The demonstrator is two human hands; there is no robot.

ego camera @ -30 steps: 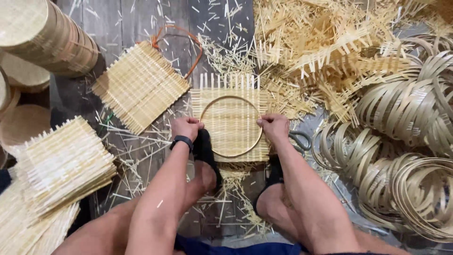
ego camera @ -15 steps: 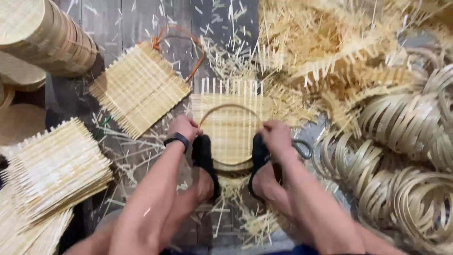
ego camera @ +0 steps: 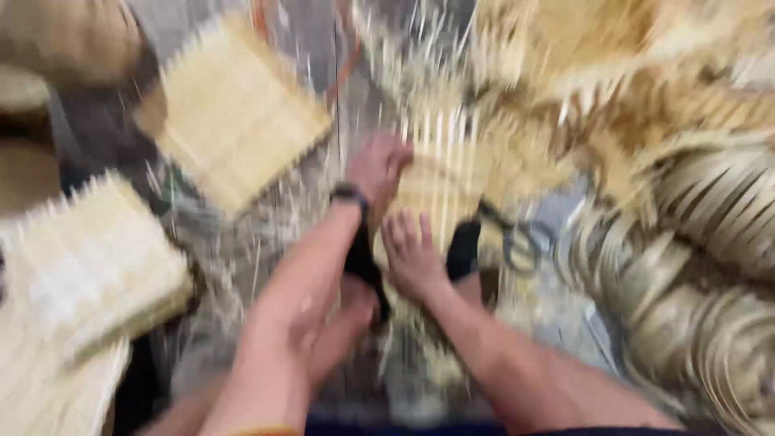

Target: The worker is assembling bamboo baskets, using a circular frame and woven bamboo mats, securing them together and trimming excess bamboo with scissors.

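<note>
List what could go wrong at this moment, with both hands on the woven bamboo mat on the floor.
1. The left hand and right hand press bare on the woven mat, whose stick ends jut out like a comb; a splinter or poke seems possible.
2. Scissors lie right beside the mat, close to the right hand; a sideways reach might catch them.
3. Loose bamboo slivers litter the floor, so the mat could slip.

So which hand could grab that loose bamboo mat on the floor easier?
Probably the left hand. It rests on the far edge of the mat being worked, nearer the loose woven mat lying on the left. The right hand sits closer in.
</note>
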